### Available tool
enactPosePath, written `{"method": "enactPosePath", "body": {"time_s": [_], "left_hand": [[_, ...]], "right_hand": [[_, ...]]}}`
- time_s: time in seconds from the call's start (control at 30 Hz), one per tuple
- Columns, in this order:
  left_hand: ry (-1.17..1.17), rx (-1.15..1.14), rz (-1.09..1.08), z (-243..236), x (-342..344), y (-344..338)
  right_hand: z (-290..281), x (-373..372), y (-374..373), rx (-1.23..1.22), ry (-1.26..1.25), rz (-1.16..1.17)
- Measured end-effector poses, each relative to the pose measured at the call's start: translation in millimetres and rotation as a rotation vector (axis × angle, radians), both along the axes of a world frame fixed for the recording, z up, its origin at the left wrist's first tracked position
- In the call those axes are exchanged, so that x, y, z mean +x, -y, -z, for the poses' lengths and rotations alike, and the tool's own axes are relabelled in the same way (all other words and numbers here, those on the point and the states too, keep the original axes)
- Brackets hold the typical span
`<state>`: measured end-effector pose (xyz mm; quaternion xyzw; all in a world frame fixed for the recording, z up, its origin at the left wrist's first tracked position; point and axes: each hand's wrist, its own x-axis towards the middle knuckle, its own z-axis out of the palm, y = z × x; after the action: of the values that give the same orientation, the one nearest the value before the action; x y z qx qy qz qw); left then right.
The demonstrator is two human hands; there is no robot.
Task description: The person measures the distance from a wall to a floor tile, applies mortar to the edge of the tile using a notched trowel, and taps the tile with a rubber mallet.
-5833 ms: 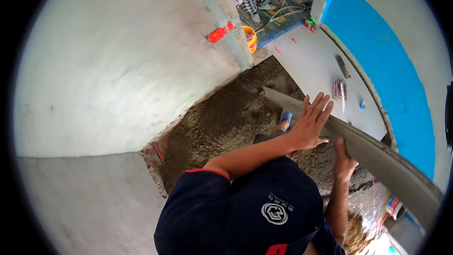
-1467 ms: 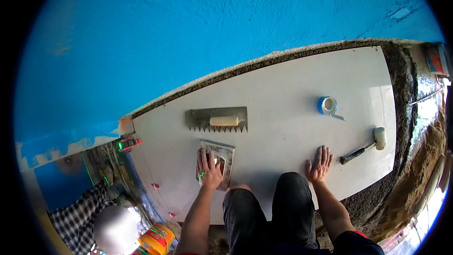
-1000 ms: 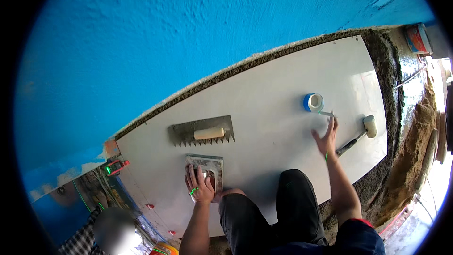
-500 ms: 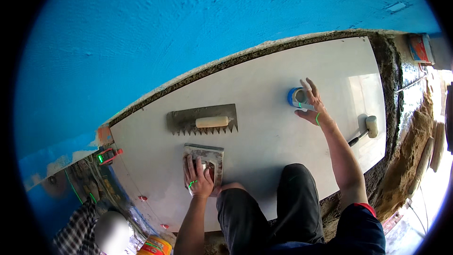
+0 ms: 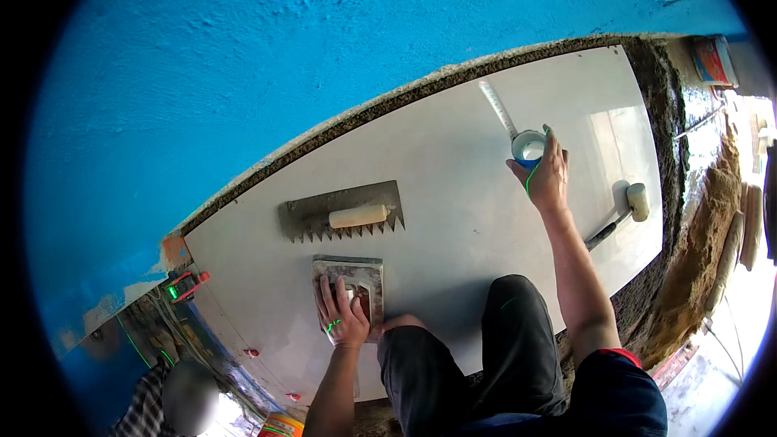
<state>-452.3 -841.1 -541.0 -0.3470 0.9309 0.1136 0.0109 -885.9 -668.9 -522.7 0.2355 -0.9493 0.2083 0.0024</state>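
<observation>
A large pale slab (image 5: 453,235) lies under both my hands and my knees. On the right, my right hand (image 5: 549,174) has its fingers round a short blue-and-white round piece (image 5: 528,147), like a cup or roll. A narrow pale strip (image 5: 497,107) reaches from it toward the blue wall. My left hand (image 5: 344,320) lies with fingers spread over a rectangular grey tool (image 5: 374,271) with a reddish-brown middle; its palm hides part of the tool. Just beyond that hand rests a notched trowel (image 5: 303,212) with a pale handle, teeth toward me.
A mallet (image 5: 638,202) with a dark handle lies near the slab's right end. A blue wall (image 5: 324,57) runs along the far side. A laser level (image 5: 184,286) stands at the left corner. Another person (image 5: 146,396) is at lower left, by an orange-yellow bucket (image 5: 283,425).
My right hand has closed further round the round piece and turned it. The strip, formerly near my fingers, now points toward the wall. My left hand stays on the grey tool.
</observation>
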Motion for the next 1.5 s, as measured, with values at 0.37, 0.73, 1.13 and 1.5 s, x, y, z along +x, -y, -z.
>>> {"method": "enactPosePath", "body": {"time_s": [0.37,0.73,1.13,1.5], "left_hand": [[-0.017,0.021,0.0,2,-4,0],[-0.003,0.002,0.038,0,-1,-1],[-0.051,0.11,-0.053,1,-3,-6],[-0.249,0.468,-0.502,-88,-28,-19]], "right_hand": [[17,20,52,0.037,0.289,0.062],[23,32,63,-0.052,0.426,0.145],[38,8,56,-0.098,0.461,0.073],[-78,172,39,-0.368,1.125,-0.226]]}}
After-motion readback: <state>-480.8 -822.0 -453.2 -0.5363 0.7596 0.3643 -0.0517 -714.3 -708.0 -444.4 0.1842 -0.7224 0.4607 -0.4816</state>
